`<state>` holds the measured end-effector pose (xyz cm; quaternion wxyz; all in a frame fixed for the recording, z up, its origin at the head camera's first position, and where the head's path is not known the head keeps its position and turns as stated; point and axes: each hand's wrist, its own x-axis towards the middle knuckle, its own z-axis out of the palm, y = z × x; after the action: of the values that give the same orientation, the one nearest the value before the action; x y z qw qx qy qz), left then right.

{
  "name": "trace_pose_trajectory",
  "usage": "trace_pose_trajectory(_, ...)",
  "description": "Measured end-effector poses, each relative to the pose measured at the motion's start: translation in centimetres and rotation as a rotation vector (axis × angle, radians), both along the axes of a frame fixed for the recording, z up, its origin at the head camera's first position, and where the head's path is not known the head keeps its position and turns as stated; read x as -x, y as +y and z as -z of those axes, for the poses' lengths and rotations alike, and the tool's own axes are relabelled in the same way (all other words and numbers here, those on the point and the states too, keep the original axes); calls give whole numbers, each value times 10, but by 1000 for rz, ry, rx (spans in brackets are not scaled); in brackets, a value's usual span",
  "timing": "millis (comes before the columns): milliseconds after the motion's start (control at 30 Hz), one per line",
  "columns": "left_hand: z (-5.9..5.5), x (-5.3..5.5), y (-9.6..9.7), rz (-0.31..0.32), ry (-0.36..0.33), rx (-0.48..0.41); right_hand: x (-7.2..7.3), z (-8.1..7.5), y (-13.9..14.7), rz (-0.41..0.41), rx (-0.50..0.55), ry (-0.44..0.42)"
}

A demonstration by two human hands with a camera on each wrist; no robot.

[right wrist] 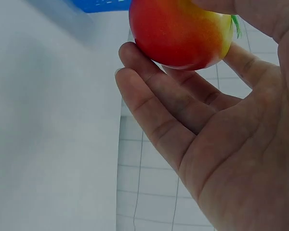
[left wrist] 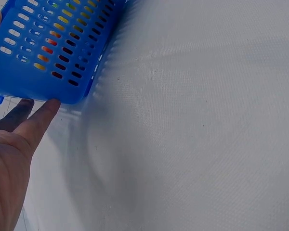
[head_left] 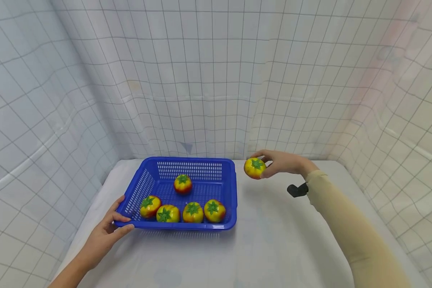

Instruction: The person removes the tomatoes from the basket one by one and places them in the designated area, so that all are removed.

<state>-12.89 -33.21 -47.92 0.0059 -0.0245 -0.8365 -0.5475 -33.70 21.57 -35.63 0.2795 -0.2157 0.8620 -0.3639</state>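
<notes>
Fruit (head_left: 255, 168), red-yellow w/ green top, clamped in fingers (right wrist: 154, 81) of R hand (head_left: 282, 162), just R of blue basket (head_left: 180, 226), nr far edge of bench (head_left: 273, 240).
L hand (head_left: 106, 232) has fingers clamped on basket's near-L corner; 5 more fruits (head_left: 193, 214) inside. R wrist cam: held fruit cut off at top, partly behind hand. L wrist cam: basket cropped, contents only colour thru slotted wall (left wrist: 58, 50); L hand cropped too. Gap betw. held fruit & basket's R rim; white bench runs on twd camera.

Blue basket (head_left: 180, 226), red-yellow fruit (head_left: 253, 171)
</notes>
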Motion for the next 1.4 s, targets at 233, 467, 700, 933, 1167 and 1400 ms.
trace_pose_trajectory(233, -1, -3, 1, -10, -15, 2, -4, 10, 17, 13, 27, -21)
trace_pose_trajectory(467, -3, -2, 0, -13, -11, 10, -8, 23, 31, 55, 6, -2)
trace_pose_trajectory(700, -4, -1, 0, -8, -4, 9, -12, 37, 43, 84, -5, -11)
trace_pose_trajectory(933, -4, -1, 0, -15, -4, 18, -14, 51, 50, 124, -13, -13)
trace_pose_trajectory(1167, -5, 1, 1, -16, -10, 36, -18, 63, 56, 133, -26, -22)
trace_pose_trajectory(1400, -3, 1, 2, -13, -13, 24, -19, 76, 62, 154, -42, -56)
